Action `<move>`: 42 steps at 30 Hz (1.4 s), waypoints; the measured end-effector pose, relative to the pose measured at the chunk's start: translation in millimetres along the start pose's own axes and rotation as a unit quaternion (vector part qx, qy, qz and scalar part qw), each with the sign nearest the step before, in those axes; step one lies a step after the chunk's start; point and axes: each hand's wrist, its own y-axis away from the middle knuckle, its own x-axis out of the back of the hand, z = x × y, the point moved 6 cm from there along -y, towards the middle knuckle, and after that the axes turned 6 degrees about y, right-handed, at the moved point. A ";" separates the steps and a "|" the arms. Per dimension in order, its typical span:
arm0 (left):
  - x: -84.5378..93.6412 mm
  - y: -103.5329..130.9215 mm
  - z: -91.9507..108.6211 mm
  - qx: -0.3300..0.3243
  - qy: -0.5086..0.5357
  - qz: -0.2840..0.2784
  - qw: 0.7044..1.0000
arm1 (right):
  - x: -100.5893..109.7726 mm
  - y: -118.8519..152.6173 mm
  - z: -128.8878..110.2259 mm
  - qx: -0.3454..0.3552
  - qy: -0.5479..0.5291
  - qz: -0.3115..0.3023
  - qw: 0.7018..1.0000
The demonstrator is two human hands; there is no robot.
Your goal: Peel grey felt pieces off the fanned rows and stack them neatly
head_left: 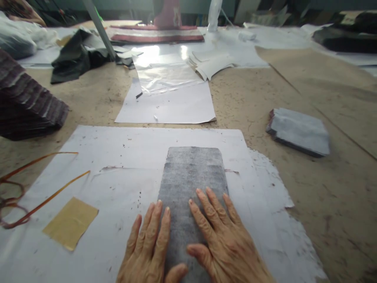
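A long grey piece with a fabric-like surface (pixel 193 169) lies flat on a large white sheet (pixel 97 145). Over its left edge rests my left hand (pixel 150 243), fingers stretched out, the thumb on the piece. My right hand (pixel 222 239) lies on the piece's right side with its fingers spread and its thumb pointing inward. Neither hand grips anything. The near end of the piece runs out of view between my hands.
Orange-framed glasses (pixel 17 214) and a tan square (pixel 71 223) lie left. A dark layered stack (pixel 28 102) stands at the far left, a grey stack (pixel 300 131) at right. Ahead are white paper (pixel 165 108), clear film (pixel 165 74) and a metal pole (pixel 100 29).
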 end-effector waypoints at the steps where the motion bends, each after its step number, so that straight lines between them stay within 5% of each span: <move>1: -0.9 1.2 0.4 -0.002 -0.003 -0.003 1.000 | 6.2 -1.0 1.9 -0.007 0.001 0.020 1.000; 4: -0.7 1.8 4.1 -0.003 0.000 0.006 1.000 | 13.6 -1.6 3.9 -0.026 0.005 0.048 0.999; 9: -0.3 -2.5 12.0 0.008 0.014 0.025 1.000 | -0.6 2.4 -1.8 0.016 -0.028 0.005 0.999; 16: 5.1 -52.7 15.4 0.040 0.040 0.032 0.998 | 13.9 -46.4 74.7 -0.166 -0.134 0.129 0.968; 22: -10.6 -89.1 15.9 0.114 0.073 0.011 0.991 | -45.0 -83.9 105.0 -0.213 -0.231 -0.022 0.949; 29: -41.3 -94.2 13.4 0.117 0.073 -0.044 0.989 | -54.8 -86.0 108.9 -0.245 -0.234 -0.099 0.936; 32: -34.0 -86.9 19.1 0.114 0.055 -0.050 0.991 | -53.2 -86.4 108.8 -0.253 -0.234 -0.112 0.932; 38: 19.0 -83.0 20.4 0.093 0.056 0.043 0.993 | -55.9 -85.3 108.4 -0.256 -0.238 -0.120 0.929; 42: 0.0 -81.6 13.3 0.077 0.058 0.022 0.995 | -56.0 -85.1 108.4 -0.252 -0.233 -0.122 0.931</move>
